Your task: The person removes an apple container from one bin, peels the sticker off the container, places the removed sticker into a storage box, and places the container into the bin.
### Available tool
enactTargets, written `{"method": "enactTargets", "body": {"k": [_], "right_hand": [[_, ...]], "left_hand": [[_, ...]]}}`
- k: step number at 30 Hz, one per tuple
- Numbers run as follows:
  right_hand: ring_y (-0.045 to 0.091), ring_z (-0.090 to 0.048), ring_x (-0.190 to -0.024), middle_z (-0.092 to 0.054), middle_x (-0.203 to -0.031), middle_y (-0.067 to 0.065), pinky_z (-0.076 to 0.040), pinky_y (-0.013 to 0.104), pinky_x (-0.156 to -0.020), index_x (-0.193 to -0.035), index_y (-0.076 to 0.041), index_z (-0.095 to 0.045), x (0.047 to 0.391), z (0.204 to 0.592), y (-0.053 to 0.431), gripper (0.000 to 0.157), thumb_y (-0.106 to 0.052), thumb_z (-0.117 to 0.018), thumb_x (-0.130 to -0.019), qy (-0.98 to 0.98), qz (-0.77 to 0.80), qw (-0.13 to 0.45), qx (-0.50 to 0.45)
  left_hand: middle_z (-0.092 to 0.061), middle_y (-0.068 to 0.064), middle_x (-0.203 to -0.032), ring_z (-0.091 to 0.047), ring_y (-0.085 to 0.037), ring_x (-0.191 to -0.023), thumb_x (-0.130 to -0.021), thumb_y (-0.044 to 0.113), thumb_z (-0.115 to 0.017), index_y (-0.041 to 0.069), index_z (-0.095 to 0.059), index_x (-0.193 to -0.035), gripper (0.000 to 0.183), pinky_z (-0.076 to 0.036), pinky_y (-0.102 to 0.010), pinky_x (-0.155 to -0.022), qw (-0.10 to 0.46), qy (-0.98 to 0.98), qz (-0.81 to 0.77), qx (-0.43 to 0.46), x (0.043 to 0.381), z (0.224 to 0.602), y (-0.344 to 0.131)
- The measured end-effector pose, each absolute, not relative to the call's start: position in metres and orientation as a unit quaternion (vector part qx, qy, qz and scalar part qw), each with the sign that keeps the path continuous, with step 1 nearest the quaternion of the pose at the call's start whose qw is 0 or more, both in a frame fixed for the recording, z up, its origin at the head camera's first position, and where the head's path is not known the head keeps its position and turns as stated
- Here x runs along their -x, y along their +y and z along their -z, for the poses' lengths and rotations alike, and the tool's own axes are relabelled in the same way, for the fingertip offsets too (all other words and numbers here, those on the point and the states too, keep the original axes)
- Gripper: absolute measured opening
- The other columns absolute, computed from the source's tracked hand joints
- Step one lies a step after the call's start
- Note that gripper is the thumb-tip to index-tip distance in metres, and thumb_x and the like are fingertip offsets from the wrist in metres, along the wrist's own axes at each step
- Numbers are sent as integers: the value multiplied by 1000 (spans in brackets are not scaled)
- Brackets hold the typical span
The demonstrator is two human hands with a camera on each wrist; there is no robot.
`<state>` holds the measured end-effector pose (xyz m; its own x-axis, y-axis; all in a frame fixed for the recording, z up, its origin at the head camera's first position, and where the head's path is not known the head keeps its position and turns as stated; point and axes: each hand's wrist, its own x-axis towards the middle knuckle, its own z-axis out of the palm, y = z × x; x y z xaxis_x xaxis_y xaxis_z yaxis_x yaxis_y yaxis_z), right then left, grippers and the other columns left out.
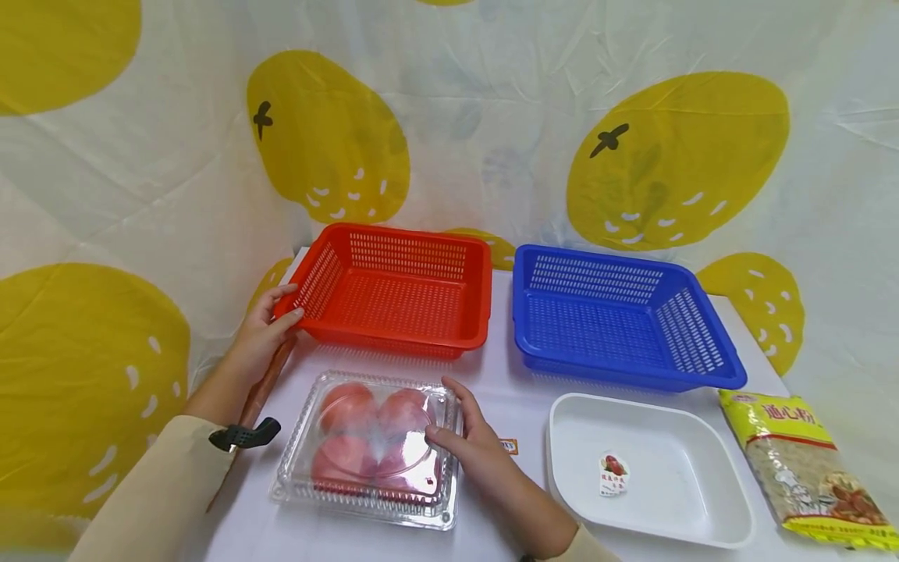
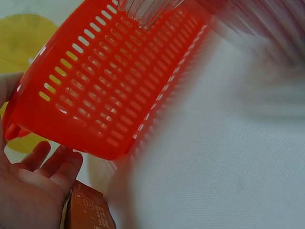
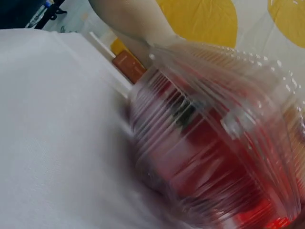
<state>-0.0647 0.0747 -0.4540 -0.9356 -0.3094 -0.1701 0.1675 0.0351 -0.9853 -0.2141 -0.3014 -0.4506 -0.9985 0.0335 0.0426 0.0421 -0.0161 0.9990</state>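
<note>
My left hand (image 1: 270,332) grips the front left corner of a red plastic basket (image 1: 393,304). In the left wrist view its fingers (image 2: 66,167) lie at the basket's corner. Nearer to me is a clear plastic clamshell box (image 1: 372,449) with several round, red, tomato-like fruits (image 1: 347,406) inside. My right hand (image 1: 485,453) holds this box by its right side, thumb on the lid. Motion blurs the clear box (image 3: 205,143) in the right wrist view, and the right hand itself is mostly hidden there.
Right of the red basket stands a blue basket (image 1: 597,320). A white tray (image 1: 667,468) with a sticker (image 1: 614,474) lies before it, beside a yellow pasta bag (image 1: 808,468). A small orange-edged packet (image 1: 509,446) lies by my right hand. A narrow brown box (image 2: 88,210) runs under my left forearm.
</note>
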Motion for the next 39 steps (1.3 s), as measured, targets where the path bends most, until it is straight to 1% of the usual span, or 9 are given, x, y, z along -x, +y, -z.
{"method": "enactTargets", "body": {"k": [5, 8, 14, 17, 21, 26, 32, 35, 39], "right_hand": [[33, -61, -125, -48, -155, 20, -56, 40, -98, -167, -24, -29, 66, 457, 73, 84, -27, -74, -97, 711, 679, 172, 58], [32, -60, -123, -51, -150, 20, -55, 39, -97, -166, -22, -30, 66, 458, 72, 84, -27, -75, -95, 716, 675, 168, 62], [28, -67, -110, -54, -143, 21, -58, 36, -92, -161, -20, -29, 66, 456, 69, 77, -18, -71, -96, 690, 700, 173, 68], [27, -67, -113, -55, -144, 21, -57, 34, -93, -159, -21, -30, 65, 451, 67, 75, -15, -71, -97, 678, 710, 178, 61], [26, -65, -116, -52, -147, 23, -59, 36, -91, -157, -22, -31, 63, 439, 67, 71, -11, -70, -99, 648, 735, 194, 48], [24, -68, -104, -49, -146, 24, -62, 37, -81, -154, -21, -32, 64, 430, 68, 67, -7, -66, -98, 608, 764, 216, 22], [26, -61, -119, -40, -152, 22, -58, 35, -91, -150, -17, -33, 67, 427, 73, 63, -3, -62, -96, 585, 783, 211, 1], [26, -57, -120, -40, -151, 19, -55, 36, -94, -149, -19, -33, 70, 421, 78, 62, -3, -62, -96, 580, 787, 211, -6], [27, -57, -119, -39, -148, 17, -53, 39, -96, -148, -24, -32, 75, 406, 86, 62, -3, -60, -98, 570, 792, 218, -7]], "left_hand": [[-31, -21, -162, -57, -25, -125, -111, 16, -59, 19, -35, -163, 58, -57, -22, -96, -8, -704, 709, 25, 213, 451, -301], [-30, -23, -162, -57, -26, -124, -111, 17, -59, 17, -33, -163, 59, -58, -21, -95, -13, -695, 718, 31, 213, 451, -300], [-30, -20, -159, -59, -22, -121, -111, 15, -59, 18, -33, -163, 58, -58, -22, -94, -17, -682, 730, 32, 212, 450, -301], [-30, -21, -157, -61, -20, -118, -111, 11, -58, 15, -34, -161, 56, -59, -22, -91, -18, -667, 744, 40, 213, 450, -301], [-29, -25, -158, -65, -19, -115, -111, 8, -57, 13, -35, -159, 54, -61, -27, -91, -24, -660, 749, 52, 215, 448, -301], [-27, -25, -161, -65, -21, -116, -111, 12, -58, 16, -34, -159, 54, -61, -33, -95, -39, -669, 741, 45, 215, 446, -302], [-26, -24, -164, -60, -25, -124, -111, 16, -59, 19, -33, -161, 57, -59, -35, -100, -53, -677, 733, 43, 217, 445, -303], [-27, -24, -163, -62, -23, -122, -111, 15, -60, 18, -33, -160, 56, -59, -35, -99, -53, -671, 738, 42, 217, 446, -303], [-28, -25, -159, -66, -17, -112, -110, 10, -59, 16, -34, -159, 55, -61, -34, -95, -47, -660, 749, 45, 216, 447, -302]]}}
